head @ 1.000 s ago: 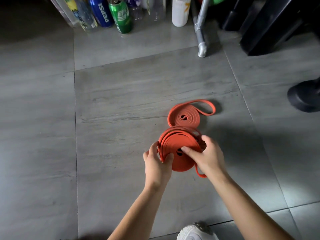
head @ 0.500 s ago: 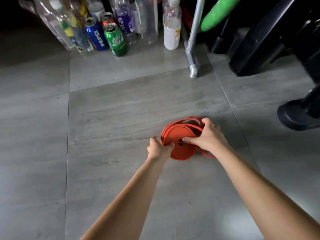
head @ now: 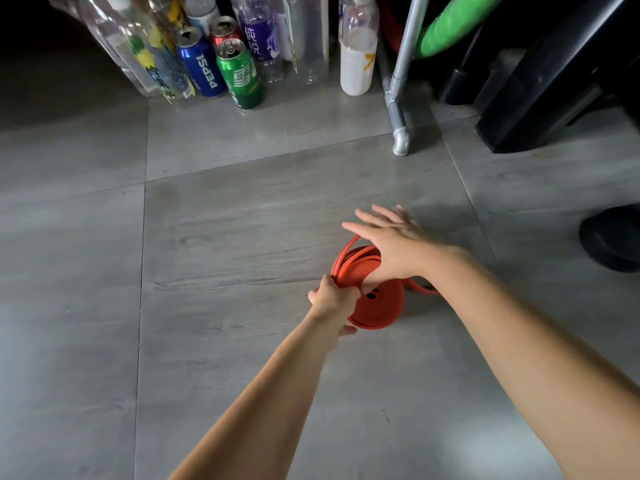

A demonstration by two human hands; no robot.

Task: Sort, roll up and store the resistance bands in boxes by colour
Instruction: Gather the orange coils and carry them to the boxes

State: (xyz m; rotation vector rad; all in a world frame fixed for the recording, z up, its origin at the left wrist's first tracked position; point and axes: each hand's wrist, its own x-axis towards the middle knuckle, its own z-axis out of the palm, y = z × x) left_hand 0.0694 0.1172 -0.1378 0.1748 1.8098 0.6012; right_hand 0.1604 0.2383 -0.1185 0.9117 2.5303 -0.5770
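Orange rubber resistance bands, rolled into a flat coil point(head: 377, 303), sit near the middle of the grey tiled floor point(head: 242, 237), tilted up off the tile. Head view: the left hand point(head: 332, 299) is closed in a fist around the coil's left rim, gripping several loose outer loops. The right hand point(head: 391, 244) is spread flat, fingers extended and parted, palm down across the upper right of the coil; its thumb side touches the rolled face (whether it presses or merely rests cannot be told). A loose orange tail point(head: 420, 288) runs out from behind the right wrist onto the floor. Along the floor's far edge stand clear plastic bottles point(head: 138, 53), a blue drink can point(head: 201, 64), a green drink can point(head: 239, 76), a white bottle point(head: 356, 60) and a grey metal pole foot point(head: 400, 133).
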